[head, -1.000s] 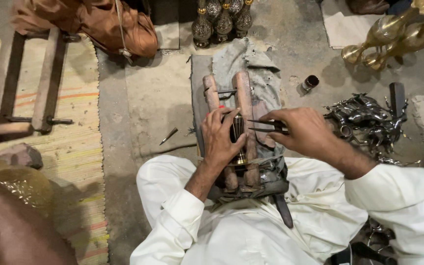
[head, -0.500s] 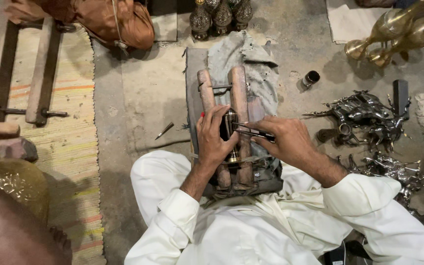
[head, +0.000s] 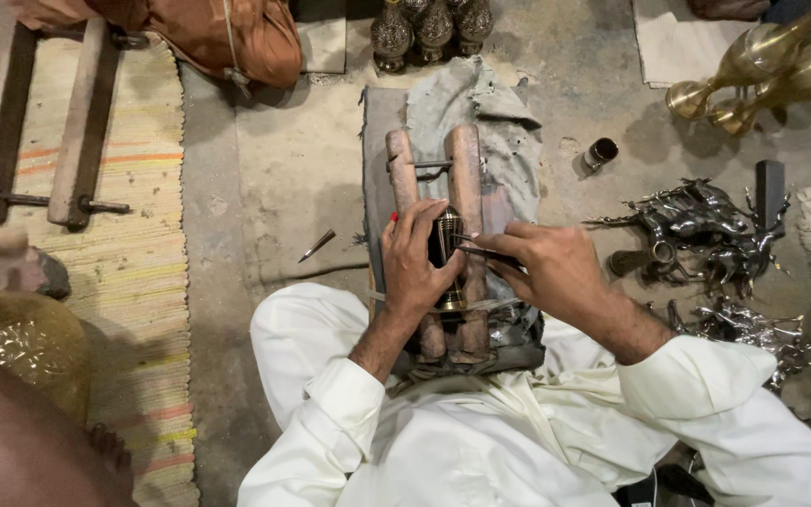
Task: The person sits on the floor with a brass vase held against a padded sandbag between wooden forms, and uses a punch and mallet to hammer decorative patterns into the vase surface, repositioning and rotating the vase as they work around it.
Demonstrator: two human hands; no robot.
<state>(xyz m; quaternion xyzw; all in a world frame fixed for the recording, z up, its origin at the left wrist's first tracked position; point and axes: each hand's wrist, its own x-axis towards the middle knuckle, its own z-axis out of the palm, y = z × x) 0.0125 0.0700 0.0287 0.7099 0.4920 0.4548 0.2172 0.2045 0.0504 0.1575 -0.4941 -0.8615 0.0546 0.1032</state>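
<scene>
From my remote seat this reads as a metal craftsman's floor workshop: I see bare, dusty concrete floor [head: 283, 188] with a woven mat [head: 143, 244] instead of any raised bench. A wooden clamp [head: 443, 188] lies on a grey cloth [head: 495, 113], polished brass vases [head: 762, 66] and dark engraved pots [head: 434, 28] stand about. A heap of silvery metal figures [head: 696, 225] lies beside them.

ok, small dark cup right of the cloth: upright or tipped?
Tipped. The small dark cup lies on its side on the floor, its open mouth facing sideways.
</scene>
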